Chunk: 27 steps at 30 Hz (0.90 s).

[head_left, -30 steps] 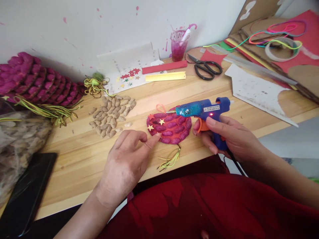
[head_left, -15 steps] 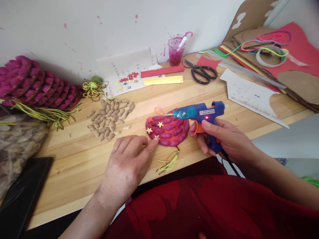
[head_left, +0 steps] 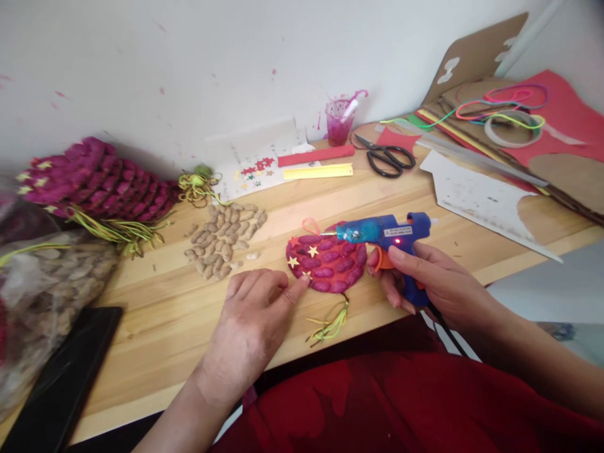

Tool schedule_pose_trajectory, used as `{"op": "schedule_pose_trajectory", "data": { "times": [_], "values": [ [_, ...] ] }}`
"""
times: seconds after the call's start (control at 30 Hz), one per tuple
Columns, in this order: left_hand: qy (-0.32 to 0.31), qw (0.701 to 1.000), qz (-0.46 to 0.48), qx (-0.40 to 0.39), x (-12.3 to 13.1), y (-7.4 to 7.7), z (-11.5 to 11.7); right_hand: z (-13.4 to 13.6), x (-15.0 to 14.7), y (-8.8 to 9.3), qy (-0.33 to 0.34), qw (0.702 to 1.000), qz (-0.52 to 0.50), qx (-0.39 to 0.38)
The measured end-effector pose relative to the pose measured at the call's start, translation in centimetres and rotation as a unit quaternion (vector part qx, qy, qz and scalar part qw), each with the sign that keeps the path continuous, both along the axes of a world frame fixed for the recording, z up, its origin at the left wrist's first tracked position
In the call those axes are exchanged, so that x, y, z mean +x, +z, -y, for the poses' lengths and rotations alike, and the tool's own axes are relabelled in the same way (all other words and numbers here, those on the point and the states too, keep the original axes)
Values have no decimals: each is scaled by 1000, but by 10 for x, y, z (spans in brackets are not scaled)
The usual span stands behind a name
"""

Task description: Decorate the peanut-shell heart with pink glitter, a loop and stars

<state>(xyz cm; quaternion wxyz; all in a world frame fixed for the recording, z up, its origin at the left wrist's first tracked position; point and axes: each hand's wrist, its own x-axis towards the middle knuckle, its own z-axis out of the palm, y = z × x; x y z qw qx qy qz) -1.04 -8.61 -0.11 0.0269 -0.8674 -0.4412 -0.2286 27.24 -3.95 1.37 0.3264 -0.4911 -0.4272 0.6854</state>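
Observation:
A round red piece (head_left: 333,264) covered with purple-painted peanut shells lies near the table's front edge, with yellow stars and a red star on its left part. My left hand (head_left: 259,308) rests at its lower left, thumb on a yellow star (head_left: 306,275), the other fingers curled. My right hand (head_left: 415,277) is wrapped round the handle of a blue glue gun (head_left: 377,231), a red light glowing on its side. The gun's nozzle points left over the top of the round piece. A yellow-green tassel (head_left: 330,325) hangs off the piece's bottom.
Loose peanuts (head_left: 226,236) lie left of centre, near a stack of purple pieces (head_left: 104,182) and a bag of peanuts (head_left: 61,283). Behind are small stars on paper (head_left: 255,170), a cup (head_left: 338,123) and scissors (head_left: 387,157). Cardboard and red sheets (head_left: 552,119) fill the right.
The whole view has shifted, so things appear lower and slightly to the right. Both hands keep nearly the same pose around the round piece.

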Motion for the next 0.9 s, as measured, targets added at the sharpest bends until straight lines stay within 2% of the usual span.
{"op": "schedule_pose_trajectory", "data": {
  "times": [0.23,0.37,0.43,0.5,0.6,0.7,0.8,0.9],
  "values": [
    [-8,1000,7,-5,0,2,-4,5,-8,-1,-29,999,-18,-1],
    [-19,1000,4,-16,-4,5,-6,8,-14,-3,-55,996,-55,-40],
    [-6,1000,8,4,-10,9,-11,9,-16,-3,-64,992,-84,-72],
    [34,999,7,37,-20,15,-22,9,-17,-1,-69,985,-121,-101],
    [103,993,0,50,-42,26,-54,7,-16,2,-63,974,-171,-132],
    [140,990,7,-10,-67,34,-100,4,-14,4,-53,965,-199,-161],
    [195,980,-13,-45,-85,37,-145,0,-11,3,-67,960,-200,-182],
    [228,970,-26,-82,-94,33,-180,-2,-10,1,-80,961,-188,-189]
  ]
}}
